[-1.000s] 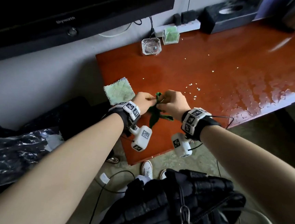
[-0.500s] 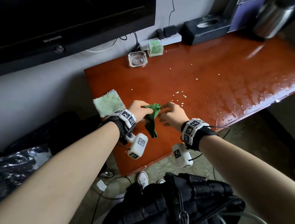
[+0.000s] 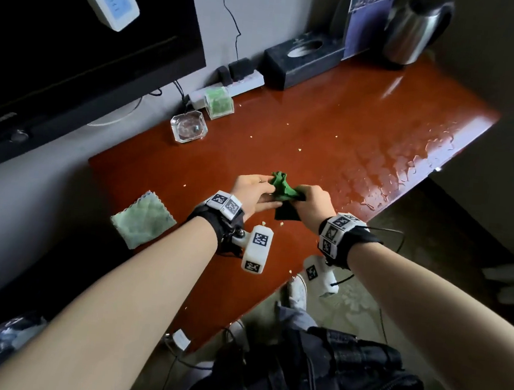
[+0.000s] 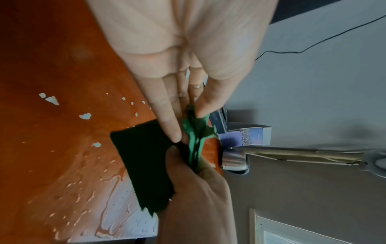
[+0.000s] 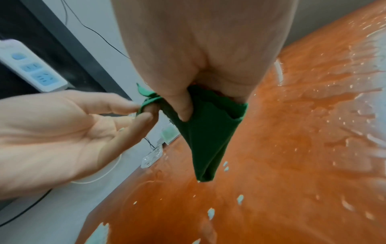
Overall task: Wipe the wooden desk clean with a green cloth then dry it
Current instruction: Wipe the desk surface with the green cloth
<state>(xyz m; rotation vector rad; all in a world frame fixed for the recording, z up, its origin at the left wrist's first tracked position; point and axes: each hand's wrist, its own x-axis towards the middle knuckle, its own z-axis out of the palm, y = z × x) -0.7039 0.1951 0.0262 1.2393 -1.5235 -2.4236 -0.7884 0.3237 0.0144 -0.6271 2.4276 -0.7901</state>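
Both hands hold a dark green cloth (image 3: 283, 186) just above the glossy red-brown wooden desk (image 3: 332, 133). My left hand (image 3: 251, 191) pinches a bunched top corner between thumb and fingers. In the left wrist view that left hand (image 4: 186, 125) nips the lighter green folds of the cloth (image 4: 144, 165). My right hand (image 3: 311, 204) grips the cloth's body, its lower edge hanging toward the desk. In the right wrist view the right hand (image 5: 208, 105) has its thumb pressed into the cloth (image 5: 206, 140). Pale crumbs (image 5: 211, 213) and water puddles (image 3: 406, 173) lie on the desk.
A pale green cloth (image 3: 143, 219) lies at the desk's left front corner. Along the wall stand a glass ashtray (image 3: 189, 126), a small green box (image 3: 219, 103), a power strip (image 3: 243, 83), a black tissue box (image 3: 301, 60) and a steel kettle (image 3: 414, 28). A dark screen (image 3: 75, 54) hangs at the left.
Both hands have carried the green cloth farther over the desk. The right hand has gone from a light touch at the top to gripping the cloth's body.
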